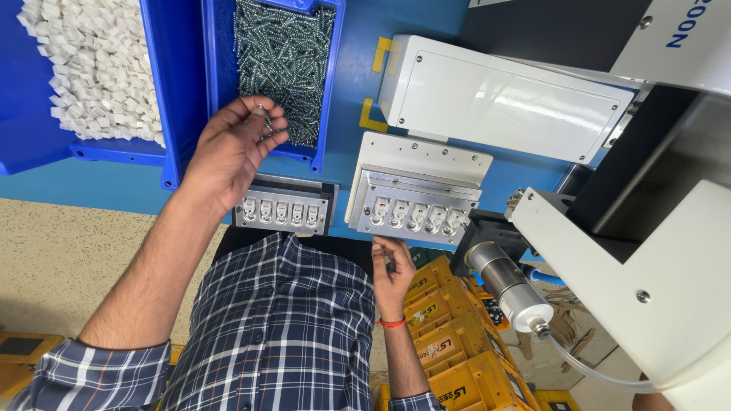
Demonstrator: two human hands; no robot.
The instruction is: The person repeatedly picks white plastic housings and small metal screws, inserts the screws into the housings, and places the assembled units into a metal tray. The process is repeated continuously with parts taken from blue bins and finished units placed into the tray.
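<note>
A blue bin [156, 114] full of small white blocks [91, 65] sits on the blue table [91, 179]. A long white box [502, 99] lies near a white machine housing [647, 259] with a silver cylinder [506, 285] and a clear hose [586, 369]. Yellow crates [449, 350] are stacked below.
</note>
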